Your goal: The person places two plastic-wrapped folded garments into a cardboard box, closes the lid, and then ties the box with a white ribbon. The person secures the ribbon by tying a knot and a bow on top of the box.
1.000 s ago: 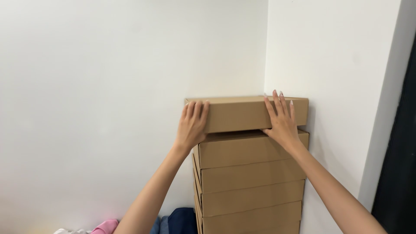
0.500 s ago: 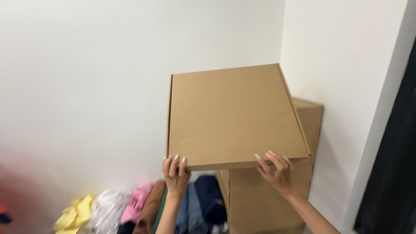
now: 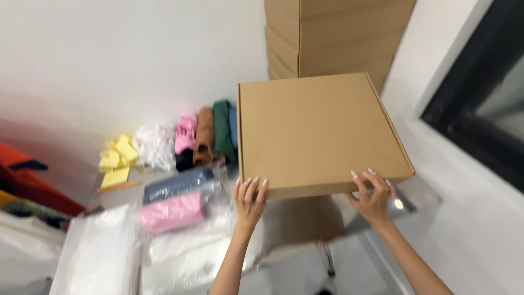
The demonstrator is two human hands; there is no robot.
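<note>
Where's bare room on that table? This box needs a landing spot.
Under the held cardboard box a brown patch shows, bordered by bagged clothes on its left and the table edge. Leftward it is crowded: plastic bags, folded garments, yellow pieces.

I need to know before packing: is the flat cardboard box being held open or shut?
Shut. The cardboard box shows an unbroken flat lid, with the left hand and right hand gripping its near edge.
</note>
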